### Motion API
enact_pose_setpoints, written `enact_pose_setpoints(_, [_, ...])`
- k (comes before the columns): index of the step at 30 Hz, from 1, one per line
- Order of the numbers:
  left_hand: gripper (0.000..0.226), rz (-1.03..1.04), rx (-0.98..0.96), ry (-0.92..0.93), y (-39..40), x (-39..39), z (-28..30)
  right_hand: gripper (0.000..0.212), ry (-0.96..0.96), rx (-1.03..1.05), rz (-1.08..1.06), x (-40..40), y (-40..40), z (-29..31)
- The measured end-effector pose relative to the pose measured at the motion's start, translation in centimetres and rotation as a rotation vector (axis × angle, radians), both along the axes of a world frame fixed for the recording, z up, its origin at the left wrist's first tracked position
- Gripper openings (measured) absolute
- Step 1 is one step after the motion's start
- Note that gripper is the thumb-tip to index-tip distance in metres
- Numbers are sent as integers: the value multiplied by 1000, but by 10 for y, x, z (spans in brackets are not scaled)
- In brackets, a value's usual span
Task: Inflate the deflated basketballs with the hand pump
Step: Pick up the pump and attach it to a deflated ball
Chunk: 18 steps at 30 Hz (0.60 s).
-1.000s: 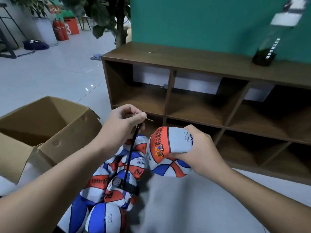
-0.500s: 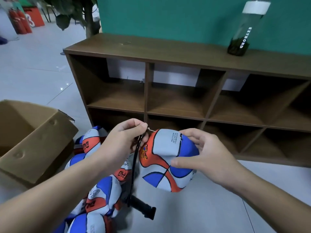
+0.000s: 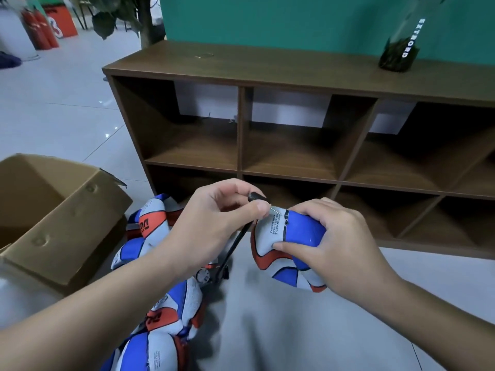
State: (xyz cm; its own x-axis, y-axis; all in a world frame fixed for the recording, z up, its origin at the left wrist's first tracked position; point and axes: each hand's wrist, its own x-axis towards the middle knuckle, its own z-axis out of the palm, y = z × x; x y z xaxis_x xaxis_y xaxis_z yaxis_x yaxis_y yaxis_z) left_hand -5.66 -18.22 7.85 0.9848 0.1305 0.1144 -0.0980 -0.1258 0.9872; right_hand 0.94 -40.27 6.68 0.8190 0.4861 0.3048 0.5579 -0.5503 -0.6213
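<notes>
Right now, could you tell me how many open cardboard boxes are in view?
1. The cardboard box sits open on the floor at the left, beside the pile of deflated basketballs; others may lie outside the frame.

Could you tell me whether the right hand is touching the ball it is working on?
Touching. The head view shows the right hand gripping the ball, thumb pressed on its white panel and fingers curled over the top.

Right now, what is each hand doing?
Left hand: pinches the black pump hose's thin metal needle.
Right hand: grips the deflated blue, white and orange basketball.
</notes>
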Motion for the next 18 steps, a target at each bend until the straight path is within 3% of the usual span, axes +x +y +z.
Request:
enact_pose_setpoints(5, [13, -4, 150, -84, -3, 3, -3, 34, -18, 11, -25, 1, -2, 2])
enact_pose_setpoints(18, [11, -22, 217, -146, -3, 3, -7, 38, -4, -56, -66, 1, -4, 2])
